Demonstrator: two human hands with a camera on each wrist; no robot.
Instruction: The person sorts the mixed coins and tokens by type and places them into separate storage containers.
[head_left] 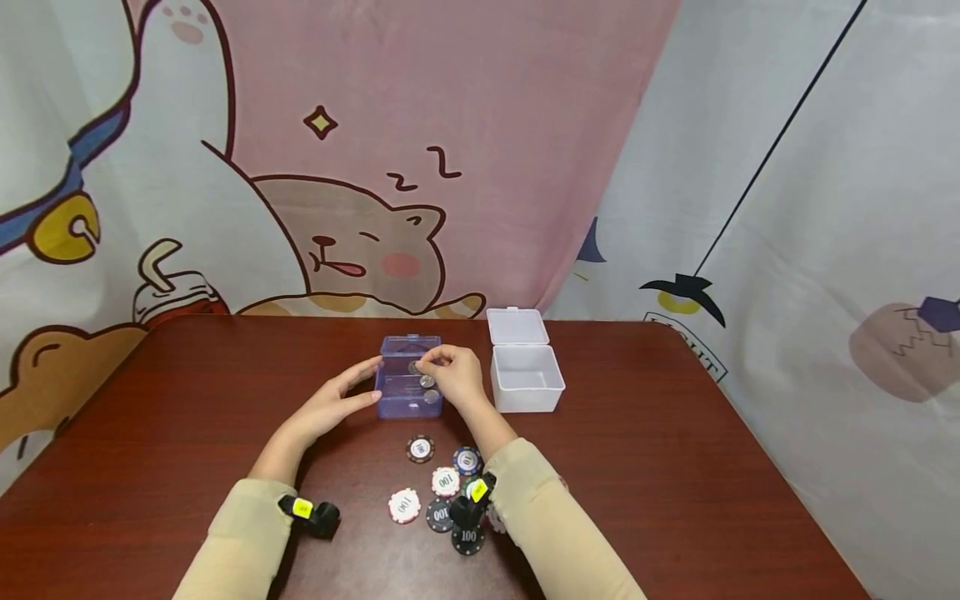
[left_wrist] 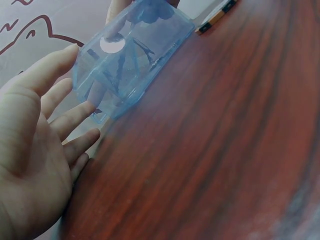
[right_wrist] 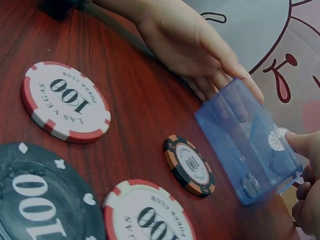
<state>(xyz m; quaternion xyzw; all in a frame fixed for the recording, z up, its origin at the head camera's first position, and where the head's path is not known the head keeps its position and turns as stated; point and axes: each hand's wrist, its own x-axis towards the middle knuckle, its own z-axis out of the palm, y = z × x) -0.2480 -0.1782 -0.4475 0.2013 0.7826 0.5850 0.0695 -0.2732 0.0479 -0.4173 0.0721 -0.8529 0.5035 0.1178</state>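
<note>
A translucent blue plastic box with its lid raised stands on the table, with a few silver coins inside. My left hand lies at its left side, fingers fairly straight and touching the wall, as the left wrist view also shows. Over the box's right part, my right hand pinches a coin between thumb and fingers; the fingertips are partly hidden. More coins lie at the box's near end in the right wrist view.
To the right stands an open white plastic box. Several poker chips lie nearer me, among them a black and orange chip, a red and white chip and a black chip. My right sleeve partly covers the group.
</note>
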